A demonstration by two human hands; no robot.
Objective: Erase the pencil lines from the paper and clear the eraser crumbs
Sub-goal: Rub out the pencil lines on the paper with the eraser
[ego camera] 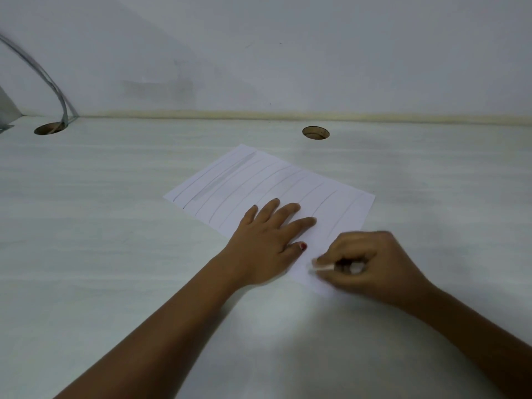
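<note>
A white sheet of paper (276, 182) lies at an angle on the desk, crossed by several pencil lines and one broad grey smear near its far left side. My left hand (267, 240) rests flat on the paper's near part, fingers spread and straight. My right hand (365, 263) is curled around a small white eraser (322, 266), whose tip touches the paper's near corner. The image of this hand is slightly blurred. No crumbs show clearly.
The pale desk (115, 254) runs back to a white wall. Two round cable holes are cut near the back, one hole (315, 132) behind the paper and another hole (49, 128) at far left with grey cables (54, 90) passing through.
</note>
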